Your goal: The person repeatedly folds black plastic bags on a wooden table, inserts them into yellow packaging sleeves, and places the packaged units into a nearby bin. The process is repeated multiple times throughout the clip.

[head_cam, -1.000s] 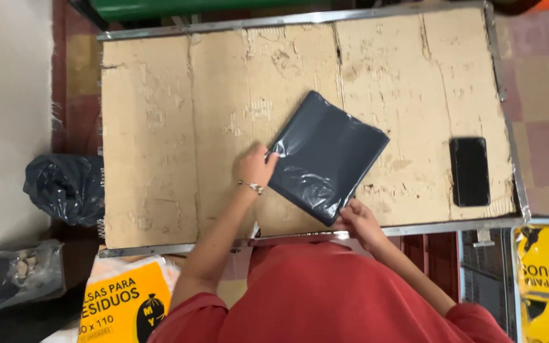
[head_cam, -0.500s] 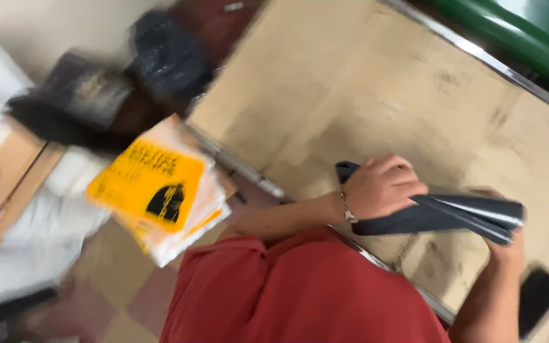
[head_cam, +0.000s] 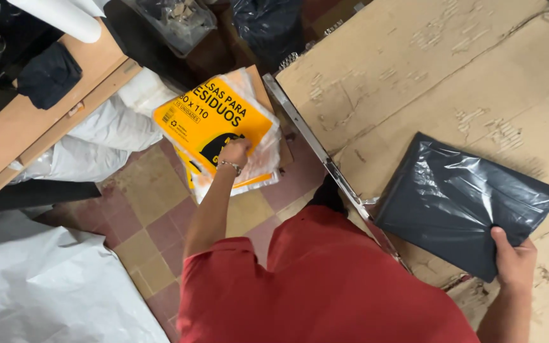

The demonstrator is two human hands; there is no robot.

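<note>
My right hand (head_cam: 513, 263) grips the near corner of a flat folded stack of black plastic bags (head_cam: 462, 197), which lies on the cardboard-covered table (head_cam: 427, 70). My left hand (head_cam: 234, 153) reaches down to the left of the table. Its fingers curl onto a yellow printed package of bags (head_cam: 208, 117), which lies on top of more clear-wrapped packages. The fingertips are hidden against the package. My red shirt fills the bottom centre of the view.
A metal table rim (head_cam: 316, 143) runs diagonally between the packages and the cardboard. To the left stand a wooden bench (head_cam: 46, 108) with a dark cloth, white sheeting (head_cam: 46, 286) on the tiled floor, a clear bin (head_cam: 173, 19) and a black sack (head_cam: 268, 25).
The view swung left and down. My left hand let go of the black bags and moved to the yellow package. My right hand laid the black bags flat on the cardboard.
</note>
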